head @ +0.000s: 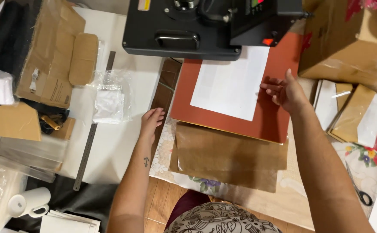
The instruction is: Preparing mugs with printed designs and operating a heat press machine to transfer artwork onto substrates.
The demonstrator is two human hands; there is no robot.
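At the far left of the frame a steel ruler (89, 142) lies lengthwise on a white board (115, 142), beside a small plastic bag (109, 101). Left of centre, the left hand (151, 122) rests flat by the red mat's (270, 116) lower left corner, fingers loosely spread and gripping nothing, seemingly to steady it. On the mat, upper centre, the white sheet (231, 84) lies with its long axis running up the frame, its top edge tucked under the black press (184, 30). The right hand (285, 91) touches the sheet's right edge, fingers extended, not clasping, likely squaring it. Brown paper (229, 153) lies below.
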